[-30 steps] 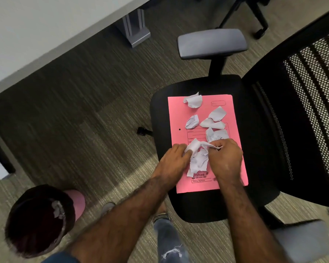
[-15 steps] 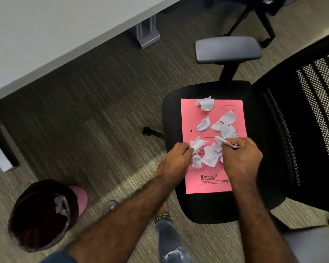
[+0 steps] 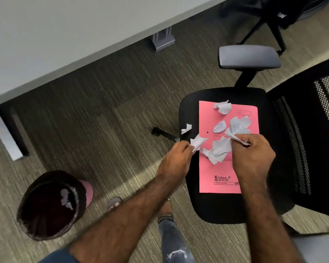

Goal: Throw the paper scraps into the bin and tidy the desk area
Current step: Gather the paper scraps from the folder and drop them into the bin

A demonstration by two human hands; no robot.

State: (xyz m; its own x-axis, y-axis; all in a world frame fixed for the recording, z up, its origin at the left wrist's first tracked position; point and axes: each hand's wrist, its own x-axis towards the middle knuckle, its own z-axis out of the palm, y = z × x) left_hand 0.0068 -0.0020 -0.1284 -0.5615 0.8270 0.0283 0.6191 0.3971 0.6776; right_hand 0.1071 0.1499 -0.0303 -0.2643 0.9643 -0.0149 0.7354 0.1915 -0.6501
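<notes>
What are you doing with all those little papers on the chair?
A person is picking up torn white paper scraps from a pink folder lying on a black office chair seat. The left hand pinches one scrap, and the right hand grips another. More scraps lie on the folder, and one sits at the seat's edge. A dark bin on the floor to the left already holds some paper.

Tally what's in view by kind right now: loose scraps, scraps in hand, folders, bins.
Loose white scraps on the chair: 5, namely top, middle, right, lower pile, seat edge
Scraps in hand: 2, left hand holds one, right hand holds one
Pink folder: 1
Bin: 1
Total: 9
</notes>
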